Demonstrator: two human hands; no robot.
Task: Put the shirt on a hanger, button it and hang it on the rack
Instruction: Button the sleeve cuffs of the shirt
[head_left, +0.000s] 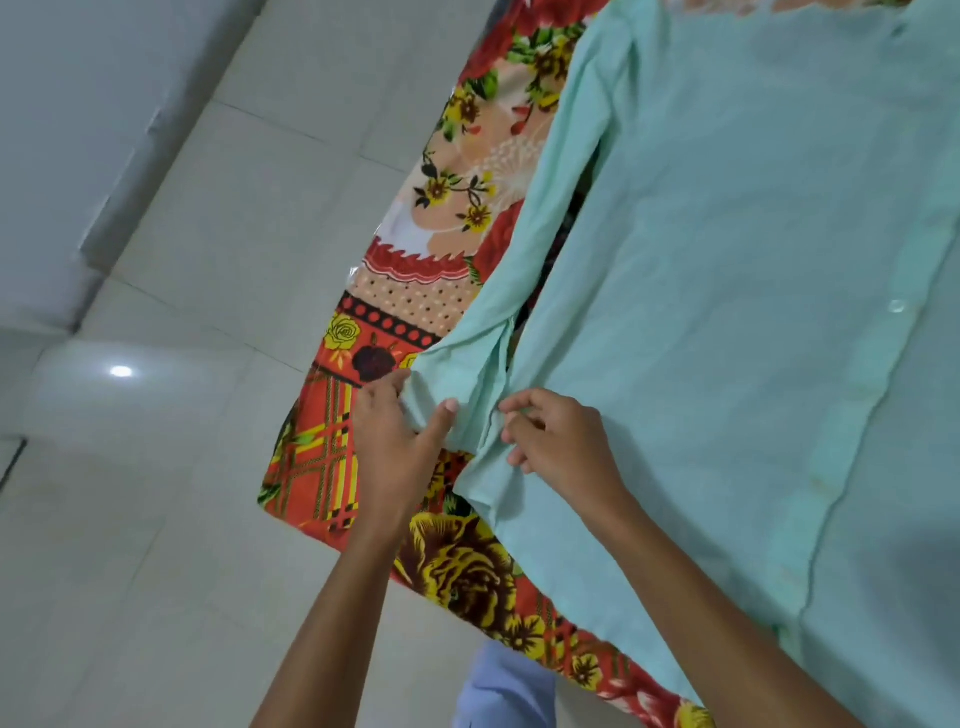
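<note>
A pale mint-green shirt (727, 249) lies spread flat on a floral-covered table, its button placket running down the right side with a clear button (897, 305) showing. Its long sleeve (524, 218) lies along the shirt's left edge, ending in a cuff at the table's corner. My left hand (395, 441) pinches the cuff end of the sleeve between thumb and fingers. My right hand (561, 441) grips the same cuff fabric just to the right, fingers curled on it. No hanger or rack is in view.
The table carries a red, orange and yellow floral cloth (452, 218) under clear plastic, its corner near my left hand. Pale glossy floor tiles (182, 260) fill the left. A light-blue trouser leg (498, 691) shows at the bottom.
</note>
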